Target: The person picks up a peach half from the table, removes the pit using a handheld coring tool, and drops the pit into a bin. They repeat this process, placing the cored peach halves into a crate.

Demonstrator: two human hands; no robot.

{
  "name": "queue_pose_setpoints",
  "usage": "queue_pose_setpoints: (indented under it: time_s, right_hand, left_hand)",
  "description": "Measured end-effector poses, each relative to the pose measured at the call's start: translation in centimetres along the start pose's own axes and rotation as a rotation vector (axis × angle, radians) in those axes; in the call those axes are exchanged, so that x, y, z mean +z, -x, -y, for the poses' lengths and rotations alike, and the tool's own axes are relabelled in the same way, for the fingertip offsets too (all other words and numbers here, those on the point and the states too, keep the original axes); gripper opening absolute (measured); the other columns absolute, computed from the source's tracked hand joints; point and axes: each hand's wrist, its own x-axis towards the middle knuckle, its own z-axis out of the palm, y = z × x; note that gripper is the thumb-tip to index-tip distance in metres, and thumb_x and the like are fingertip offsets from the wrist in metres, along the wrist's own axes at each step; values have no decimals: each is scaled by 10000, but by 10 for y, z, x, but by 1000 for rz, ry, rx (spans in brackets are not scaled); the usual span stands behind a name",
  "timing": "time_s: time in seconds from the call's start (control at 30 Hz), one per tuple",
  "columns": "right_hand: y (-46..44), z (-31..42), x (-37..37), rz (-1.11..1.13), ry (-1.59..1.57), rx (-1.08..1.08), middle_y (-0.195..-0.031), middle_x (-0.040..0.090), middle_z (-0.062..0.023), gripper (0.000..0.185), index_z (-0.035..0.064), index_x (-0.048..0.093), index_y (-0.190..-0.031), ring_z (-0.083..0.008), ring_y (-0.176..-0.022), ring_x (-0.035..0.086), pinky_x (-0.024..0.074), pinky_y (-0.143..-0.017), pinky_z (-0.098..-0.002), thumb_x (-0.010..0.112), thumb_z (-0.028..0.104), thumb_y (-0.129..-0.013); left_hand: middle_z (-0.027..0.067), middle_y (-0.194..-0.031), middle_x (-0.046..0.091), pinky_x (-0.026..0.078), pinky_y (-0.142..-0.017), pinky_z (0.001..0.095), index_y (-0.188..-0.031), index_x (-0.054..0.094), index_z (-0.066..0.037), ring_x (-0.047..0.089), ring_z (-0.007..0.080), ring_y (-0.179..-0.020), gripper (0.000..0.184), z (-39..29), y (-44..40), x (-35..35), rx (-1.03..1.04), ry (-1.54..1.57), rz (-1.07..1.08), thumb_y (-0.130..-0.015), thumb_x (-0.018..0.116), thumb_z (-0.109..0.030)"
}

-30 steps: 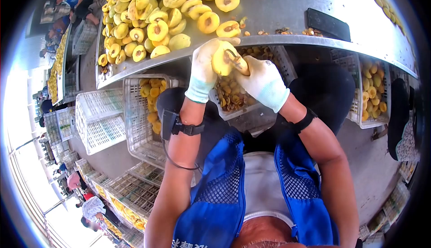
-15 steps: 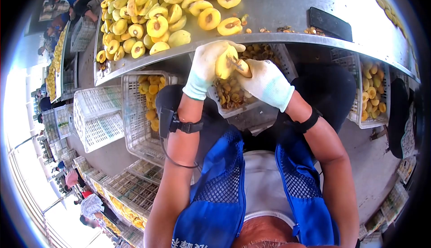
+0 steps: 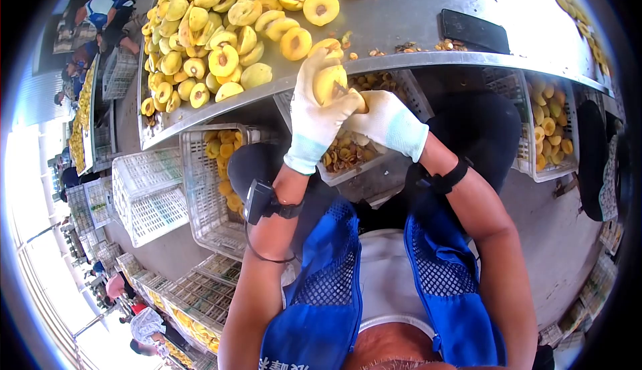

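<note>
My left hand (image 3: 311, 116), in a white knitted glove with a pale blue cuff, is closed around a yellow peach half (image 3: 329, 83) just in front of the table edge. Against it works my gloved right hand (image 3: 388, 119), its fingers closed on a small pitting tool (image 3: 362, 104) with a wooden-looking handle. The tool's tip is mostly hidden by the peach and left fingers. Close behind my left fingertips, another cut peach half (image 3: 326, 47) lies on the metal table (image 3: 401, 9). A heap of peach halves (image 3: 224, 59) covers the table's left part.
A dark phone (image 3: 473, 32) lies near the table edge among scraps. Below, between my knees, stands a crate of pits and scraps (image 3: 348, 159). Crates with peaches flank me, left (image 3: 224, 233) and right (image 3: 552, 129). Other people work at far left.
My left hand has turned so its fingers point up around the peach half. The right hand stays close against it with the tool. The view has shifted slightly.
</note>
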Motion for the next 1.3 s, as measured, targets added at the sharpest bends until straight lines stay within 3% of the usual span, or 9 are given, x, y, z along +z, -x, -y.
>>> queue_pose_setpoints:
  time_s: [0.07,0.17,0.27,0.57,0.7,0.8,0.9,1.03,1.3]
  right_hand:
    - [1,-1,1,4,87,-75,-807,721,-225,247,-6,714,-918,-384,-812,728,580,-775,-442,631,225,-893]
    - [0,-8,4,17,231,-117,-720,723,-154,240,-14,708,-975,-240,-608,715,572,-657,-353,661,218,-933]
    - [0,-8,4,49,225,-51,-886,725,-239,283,-2,722,-942,-407,-870,712,569,-811,-446,661,268,-881]
    - [6,14,-7,255,72,111,-882,727,-233,375,13,732,-982,-352,-853,710,559,-829,-395,714,362,-845]
    - [7,15,-8,331,-38,158,-722,698,-174,329,-19,713,-893,-266,-626,680,569,-640,-369,746,300,-823]
    - [5,-1,-12,486,-398,257,-612,611,-76,257,-25,682,-835,-172,-415,549,461,-406,-325,755,221,-840]
    - [9,2,-8,514,-607,298,-571,526,-12,211,-29,658,-824,-115,-325,436,334,-303,-284,737,158,-879]
    - [11,-4,-5,570,-698,348,-515,410,48,294,-104,673,-954,-86,-322,378,316,-310,-277,720,187,-953]
    - [11,1,-4,624,-794,377,-484,378,65,277,-87,661,-921,-86,-312,363,305,-310,-287,716,184,-942]
  left_hand:
    - [93,-1284,644,509,-1011,320,-1423,529,10,621,184,-1159,689,-2,1,-1,-13,-35,-12,-781,769,-59]
    - [96,-1168,684,518,-979,325,-1386,581,-14,657,193,-1077,634,7,-3,-9,-30,-51,29,-775,746,-62]
    - [99,-1105,695,526,-957,333,-1326,641,-48,677,197,-1035,541,2,-3,-11,-15,-115,48,-792,720,-76]
    - [107,-1062,744,531,-925,287,-1215,672,65,692,159,-979,348,2,-8,-19,-109,41,190,-919,590,-99]
    - [129,-1053,747,540,-905,294,-1157,697,73,707,185,-961,316,-1,-9,-21,-209,137,245,-987,546,-147]
    - [138,-1023,755,554,-875,292,-1157,706,74,716,184,-928,321,11,-9,-19,-146,159,221,-994,543,-150]
    - [136,-1008,758,567,-851,290,-1158,707,76,728,188,-937,314,14,-9,-19,-134,214,234,-990,570,-151]
    - [141,-1055,763,574,-833,282,-1165,705,67,740,188,-945,297,14,-13,-22,-176,226,303,-977,593,-134]
    - [188,-1007,751,580,-807,294,-1176,671,78,712,192,-854,339,11,-2,-9,-146,465,146,-969,553,-163]
